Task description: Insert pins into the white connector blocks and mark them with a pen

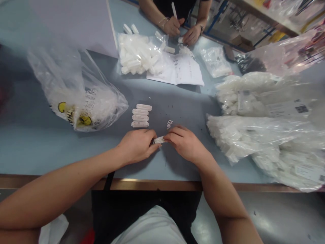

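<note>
Between my two hands is a small white plastic strip (159, 139) with rows of tiny marks or holes. My left hand (138, 145) pinches its left end, thumb below and fingers above. At the other end, the fingers of my right hand (185, 141) are closed on the strip, their tips slightly blurred. Just beyond my right fingers lies a little heap of tiny white pieces (169, 124). Several similar white strips (140, 124) lie stacked in a column on the blue-grey table (101, 149), just past my left hand.
A clear bag of small white pieces (99, 105) stands at left. Large bags of white parts (243, 135) fill the right side. Across the table, a co-worker's hands (175, 27) work near a bag of white tubes (139, 54) and a paper sheet (188, 71).
</note>
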`<action>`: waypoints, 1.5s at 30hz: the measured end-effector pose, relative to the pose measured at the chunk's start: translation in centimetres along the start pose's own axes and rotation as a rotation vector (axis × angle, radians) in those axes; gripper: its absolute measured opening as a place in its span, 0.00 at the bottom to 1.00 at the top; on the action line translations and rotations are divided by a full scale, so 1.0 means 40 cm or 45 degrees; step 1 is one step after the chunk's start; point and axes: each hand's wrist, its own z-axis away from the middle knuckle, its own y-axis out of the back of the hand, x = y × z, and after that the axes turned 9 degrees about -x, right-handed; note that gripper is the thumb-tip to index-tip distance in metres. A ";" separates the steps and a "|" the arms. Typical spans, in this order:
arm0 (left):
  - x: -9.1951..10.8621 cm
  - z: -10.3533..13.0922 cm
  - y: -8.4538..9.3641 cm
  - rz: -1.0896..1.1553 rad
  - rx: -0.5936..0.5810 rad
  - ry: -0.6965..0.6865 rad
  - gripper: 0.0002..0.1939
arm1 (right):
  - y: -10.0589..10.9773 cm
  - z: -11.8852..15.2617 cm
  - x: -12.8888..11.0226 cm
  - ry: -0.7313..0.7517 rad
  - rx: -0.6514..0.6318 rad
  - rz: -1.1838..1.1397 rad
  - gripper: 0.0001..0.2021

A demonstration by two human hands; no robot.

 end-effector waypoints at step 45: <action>-0.001 -0.002 0.007 -0.009 -0.006 0.018 0.16 | -0.009 -0.004 0.109 -0.410 0.276 -0.011 0.10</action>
